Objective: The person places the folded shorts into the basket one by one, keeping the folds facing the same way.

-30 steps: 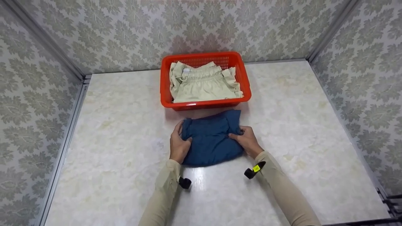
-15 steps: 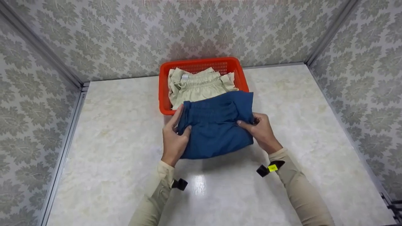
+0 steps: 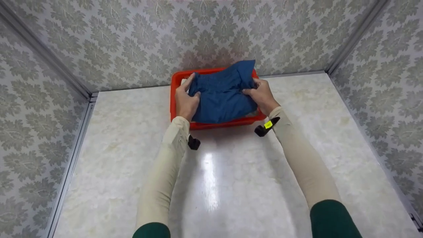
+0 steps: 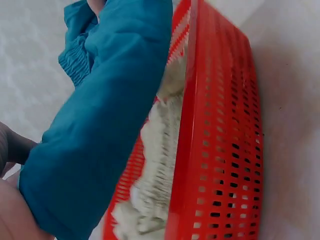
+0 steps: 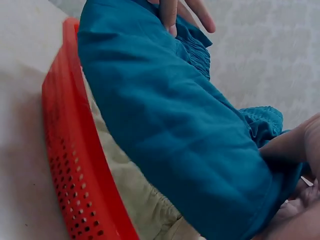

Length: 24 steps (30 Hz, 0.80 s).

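Folded blue shorts with a gathered elastic waistband (image 3: 221, 96) are held above the red basket (image 3: 174, 99), covering most of its opening in the head view. My left hand (image 3: 186, 100) grips their left edge, thumb on top. On the right side, my right hand (image 3: 262, 96) pinches the other edge between thumb and fingers. Both wrist views show a gap between the shorts and the beige garment (image 4: 160, 155) lying in the basket. That beige cloth, with a gathered waistband, is mostly hidden in the head view.
The basket stands on a pale marbled table (image 3: 132, 138) close to the patterned back wall (image 3: 211, 36). Side walls (image 3: 29, 132) with metal edging bound the table left and right. A small black wrist camera (image 3: 194, 142) sits on the left sleeve.
Both hands have lifted the blue shorts off the table and carried them forward, from in front of the basket to over it. Both hands keep their hold.
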### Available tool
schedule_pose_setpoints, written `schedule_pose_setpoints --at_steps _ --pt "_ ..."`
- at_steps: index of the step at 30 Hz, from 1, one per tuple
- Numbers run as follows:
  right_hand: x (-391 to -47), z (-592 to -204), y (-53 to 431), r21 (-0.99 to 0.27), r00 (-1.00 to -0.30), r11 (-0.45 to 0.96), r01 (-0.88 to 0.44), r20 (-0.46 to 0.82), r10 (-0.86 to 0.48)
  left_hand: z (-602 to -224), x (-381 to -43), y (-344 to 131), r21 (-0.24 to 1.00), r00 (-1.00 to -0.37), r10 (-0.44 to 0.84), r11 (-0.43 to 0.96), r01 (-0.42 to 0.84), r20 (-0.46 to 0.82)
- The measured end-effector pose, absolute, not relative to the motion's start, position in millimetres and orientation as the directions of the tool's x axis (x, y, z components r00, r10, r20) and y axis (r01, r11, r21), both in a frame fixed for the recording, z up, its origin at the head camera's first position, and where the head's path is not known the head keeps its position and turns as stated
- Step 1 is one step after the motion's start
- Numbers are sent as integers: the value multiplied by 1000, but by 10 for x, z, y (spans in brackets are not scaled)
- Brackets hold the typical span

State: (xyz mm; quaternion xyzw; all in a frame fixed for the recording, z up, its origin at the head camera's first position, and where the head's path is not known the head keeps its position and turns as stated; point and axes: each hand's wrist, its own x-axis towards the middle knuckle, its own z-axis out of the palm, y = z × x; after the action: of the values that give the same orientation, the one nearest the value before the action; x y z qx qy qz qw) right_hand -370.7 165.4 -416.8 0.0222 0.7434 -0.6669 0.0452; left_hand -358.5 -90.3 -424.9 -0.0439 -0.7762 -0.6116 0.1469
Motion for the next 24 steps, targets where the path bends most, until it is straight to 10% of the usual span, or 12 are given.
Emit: schedule_pose_setpoints --at_steps 11,18,24 --pt "-4015 -4579 1640 -933 -972 277 228 -236 5 -4729 -3813 -900 909 -981 -179 417 -12 69" --pt "-3814 -4603 1542 -600 -986 786 -147 24 -166 -4685 -3659 -774 252 -993 63 964 88 104" --pt "-3788 -4712 1405 -398 -875 893 -209 -332 -353 -4767 -3763 -663 139 -945 183 979 150 -272"
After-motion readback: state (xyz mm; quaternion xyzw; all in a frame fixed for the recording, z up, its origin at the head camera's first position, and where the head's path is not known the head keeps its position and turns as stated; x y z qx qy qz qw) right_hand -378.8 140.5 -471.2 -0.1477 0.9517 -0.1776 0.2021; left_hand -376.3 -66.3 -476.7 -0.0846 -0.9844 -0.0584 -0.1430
